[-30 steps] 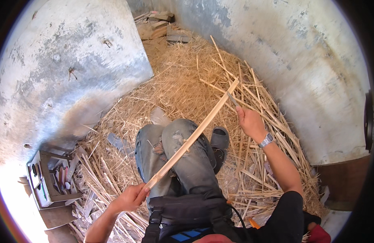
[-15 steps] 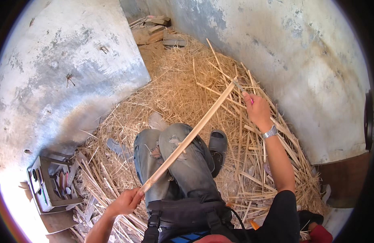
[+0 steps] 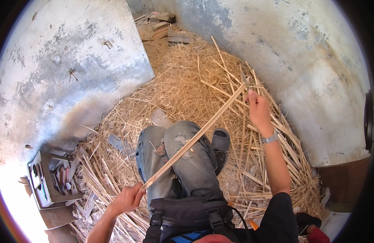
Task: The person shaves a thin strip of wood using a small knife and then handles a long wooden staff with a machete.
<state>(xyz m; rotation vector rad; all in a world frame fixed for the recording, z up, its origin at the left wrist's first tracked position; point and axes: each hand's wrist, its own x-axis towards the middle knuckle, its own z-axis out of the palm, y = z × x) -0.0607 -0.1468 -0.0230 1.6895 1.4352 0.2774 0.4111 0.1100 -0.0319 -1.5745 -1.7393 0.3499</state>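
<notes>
One open-sided wooden box (image 3: 66, 198) stands to the left of your left hand (image 3: 127, 199), its opening turned toward you, perhaps so that the contents stay within reach; most are too small to make out. Between box and hand lie loose strips (image 3: 90, 170), heaped at your side. Your left hand is curled firmly around the near end of a long pale strip (image 3: 194, 138), thumb along it, likely to anchor it and set its angle. From there the strip runs forward and rightward over the thighs of your jeans (image 3: 185, 162), which seem to serve as a rest beneath it. Beyond both hands spread fine shavings (image 3: 183, 81). A grey slipper (image 3: 220, 146) sits in the gap between your hands. At the strip's far end stands the blade of a knife (image 3: 243, 75), pointing away from you; whether its edge touches the wood you cannot tell here. Your right hand (image 3: 258, 110) is wrapped round the knife's handle, which your fingers hide. Just right of that hand, more split strips (image 3: 290, 148) pile along the wall (image 3: 312, 101), probably kept clear of your lap.
</notes>
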